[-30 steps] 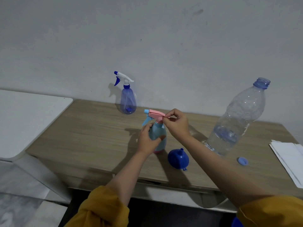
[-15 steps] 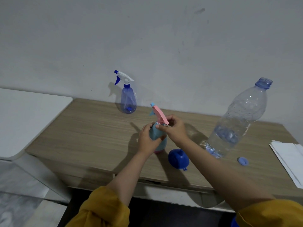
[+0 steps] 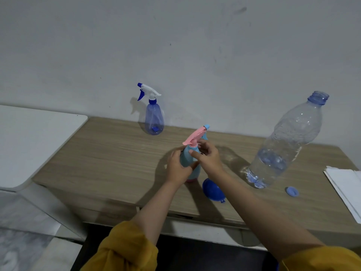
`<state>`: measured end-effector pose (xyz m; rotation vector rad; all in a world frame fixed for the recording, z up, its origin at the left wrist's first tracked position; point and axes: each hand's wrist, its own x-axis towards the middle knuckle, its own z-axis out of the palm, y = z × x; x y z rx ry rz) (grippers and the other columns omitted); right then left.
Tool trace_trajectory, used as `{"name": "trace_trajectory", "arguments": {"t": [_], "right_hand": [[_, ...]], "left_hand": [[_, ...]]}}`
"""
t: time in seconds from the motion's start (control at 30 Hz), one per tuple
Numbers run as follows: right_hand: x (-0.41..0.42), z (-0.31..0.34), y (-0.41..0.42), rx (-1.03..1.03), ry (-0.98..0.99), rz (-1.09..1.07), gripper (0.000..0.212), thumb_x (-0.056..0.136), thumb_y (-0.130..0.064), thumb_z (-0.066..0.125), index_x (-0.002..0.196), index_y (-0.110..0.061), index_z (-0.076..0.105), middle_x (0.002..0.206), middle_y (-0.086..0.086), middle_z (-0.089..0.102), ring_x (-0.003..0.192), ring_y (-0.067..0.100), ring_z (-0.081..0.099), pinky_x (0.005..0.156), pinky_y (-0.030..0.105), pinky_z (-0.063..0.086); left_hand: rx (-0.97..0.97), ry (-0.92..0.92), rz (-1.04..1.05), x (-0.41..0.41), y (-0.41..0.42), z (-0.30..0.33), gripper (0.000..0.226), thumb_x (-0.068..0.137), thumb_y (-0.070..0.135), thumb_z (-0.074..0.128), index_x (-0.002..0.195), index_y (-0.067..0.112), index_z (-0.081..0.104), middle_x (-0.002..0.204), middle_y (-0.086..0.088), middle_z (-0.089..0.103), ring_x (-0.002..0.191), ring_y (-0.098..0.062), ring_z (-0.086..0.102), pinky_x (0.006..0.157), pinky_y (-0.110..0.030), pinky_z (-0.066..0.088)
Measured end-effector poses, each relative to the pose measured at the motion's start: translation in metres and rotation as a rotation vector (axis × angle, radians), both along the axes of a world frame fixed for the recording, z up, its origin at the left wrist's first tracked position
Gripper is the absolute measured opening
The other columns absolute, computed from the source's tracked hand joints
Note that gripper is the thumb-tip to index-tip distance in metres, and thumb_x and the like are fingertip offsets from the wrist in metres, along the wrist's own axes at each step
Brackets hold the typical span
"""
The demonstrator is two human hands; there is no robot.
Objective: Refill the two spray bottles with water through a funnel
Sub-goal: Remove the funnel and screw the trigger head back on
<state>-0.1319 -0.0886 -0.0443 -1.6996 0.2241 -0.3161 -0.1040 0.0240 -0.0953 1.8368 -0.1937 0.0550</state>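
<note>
Your left hand (image 3: 178, 166) is wrapped around the body of the light blue spray bottle (image 3: 190, 163), fingers curled on it, holding it upright on the tabletop (image 3: 109, 153) near the middle, a bit toward the front edge. Your right hand (image 3: 208, 157) grips the bottle's neck just under the pink trigger head (image 3: 193, 138), thumb and fingers curled round the collar. The head is tilted, nozzle end pointing up and away toward the back edge. Can't tell if the head is loose or screwed on.

Blue funnel (image 3: 213, 190) lies on the tabletop just beside the bottle's base, near the front edge, partly hidden by your right forearm. Dark blue spray bottle (image 3: 154, 119) with white trigger stands upright at the back edge by the wall, well apart from your hands, head on. Big clear water bottle (image 3: 289, 141) stands toward the right side, uncapped, water in the lower part. Its blue cap (image 3: 292, 191) lies on the tabletop just right of its base. White papers (image 3: 345, 184) at the right edge. White surface (image 3: 29, 141) off the left edge. Yellow sleeves (image 3: 125, 249) pushed up on both arms.
</note>
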Motion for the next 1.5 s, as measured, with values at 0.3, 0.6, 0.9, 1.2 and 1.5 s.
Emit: {"name": "trace_trajectory", "arguments": {"t": [0.3, 0.6, 0.9, 1.2, 1.5], "right_hand": [[-0.002, -0.004, 0.008, 0.002, -0.033, -0.058, 0.035, 0.08, -0.013, 0.074, 0.113, -0.011, 0.063, 0.107, 0.003, 0.068, 0.101, 0.015, 0.064, 0.089, 0.031, 0.054], [0.001, 0.002, 0.023, 0.1, -0.037, -0.218, 0.035, 0.068, -0.019, 0.085, 0.095, -0.013, 0.064, 0.095, 0.0, 0.069, 0.09, 0.011, 0.066, 0.078, 0.024, 0.055], [0.002, 0.001, 0.013, 0.063, -0.037, -0.11, 0.025, 0.075, -0.02, 0.08, 0.096, -0.012, 0.069, 0.095, 0.001, 0.072, 0.093, 0.015, 0.068, 0.083, 0.03, 0.056], [0.002, -0.002, 0.008, -0.135, -0.069, -0.006, 0.027, 0.083, -0.016, 0.07, 0.109, -0.012, 0.067, 0.105, 0.0, 0.069, 0.097, 0.008, 0.063, 0.084, 0.023, 0.052], [0.007, -0.008, 0.021, -0.18, -0.057, -0.138, 0.025, 0.082, -0.021, 0.071, 0.104, -0.011, 0.065, 0.102, 0.004, 0.066, 0.098, 0.014, 0.061, 0.081, 0.018, 0.048]], "left_hand": [[0.008, -0.01, -0.006, -0.001, -0.001, 0.0, 0.063, 0.061, 0.036, 0.081, 0.117, 0.025, 0.053, 0.115, 0.007, 0.057, 0.109, -0.013, 0.055, 0.091, -0.042, 0.051], [-0.007, -0.026, -0.016, -0.005, -0.001, 0.004, 0.064, 0.056, 0.048, 0.071, 0.116, 0.034, 0.052, 0.116, 0.009, 0.057, 0.112, -0.013, 0.054, 0.092, -0.042, 0.051], [0.014, -0.04, 0.02, -0.005, -0.002, 0.003, 0.068, 0.058, 0.051, 0.074, 0.117, 0.023, 0.054, 0.113, 0.005, 0.058, 0.108, -0.015, 0.055, 0.089, -0.043, 0.051], [0.045, -0.066, 0.025, -0.007, -0.001, 0.005, 0.06, 0.065, 0.03, 0.08, 0.118, 0.024, 0.054, 0.116, 0.007, 0.056, 0.112, -0.016, 0.052, 0.092, -0.042, 0.05], [0.081, -0.114, 0.026, -0.012, 0.002, 0.016, 0.049, 0.074, 0.011, 0.072, 0.12, 0.016, 0.056, 0.116, -0.001, 0.056, 0.107, -0.015, 0.053, 0.088, -0.028, 0.046]]}}
